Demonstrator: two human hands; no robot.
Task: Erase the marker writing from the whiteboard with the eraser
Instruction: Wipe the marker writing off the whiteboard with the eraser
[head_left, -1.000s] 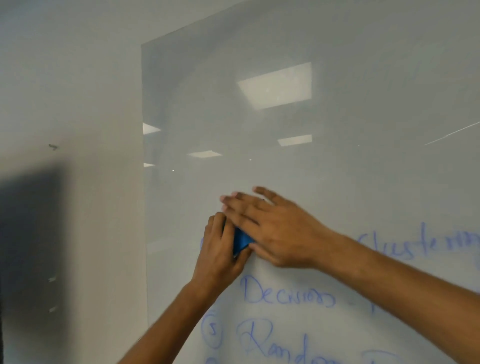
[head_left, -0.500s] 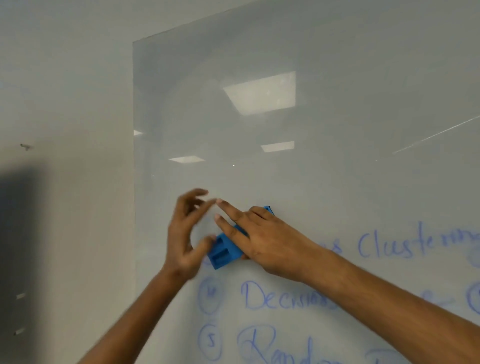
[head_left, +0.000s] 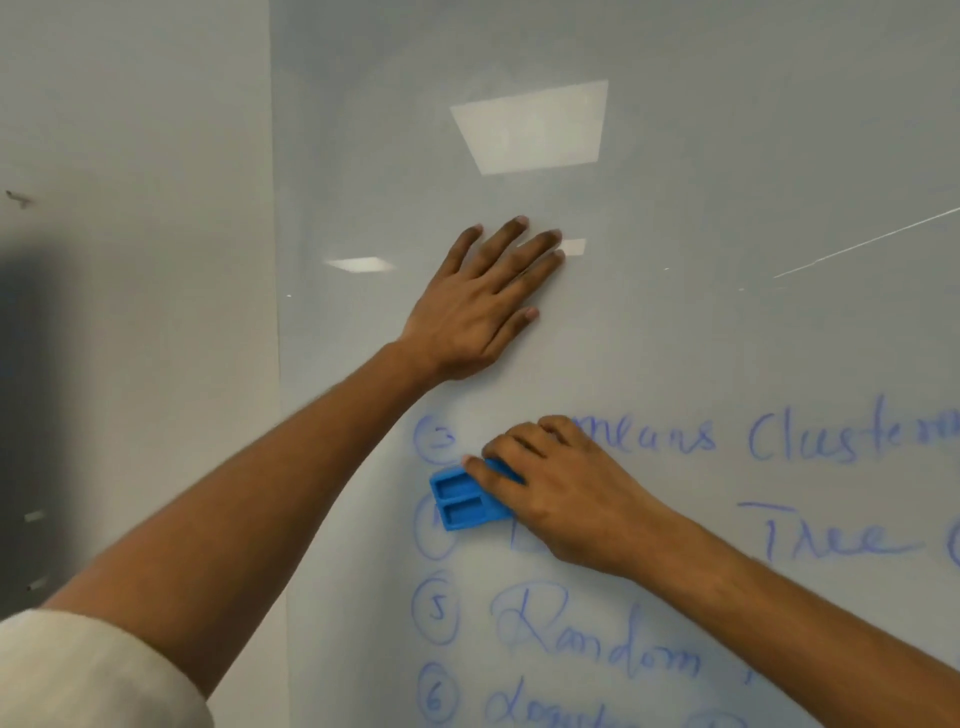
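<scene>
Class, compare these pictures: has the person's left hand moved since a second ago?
Yes. The left hand has left the eraser and gone up the whiteboard; it lies flat above the writing.

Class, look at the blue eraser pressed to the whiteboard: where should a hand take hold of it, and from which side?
Probably across the long edges of the blue eraser, coming from the right as the right hand does. Its moulded back with two recesses faces outward, so fingers can press it flat against the whiteboard. The left hand only braces, flat on the board above.
</scene>
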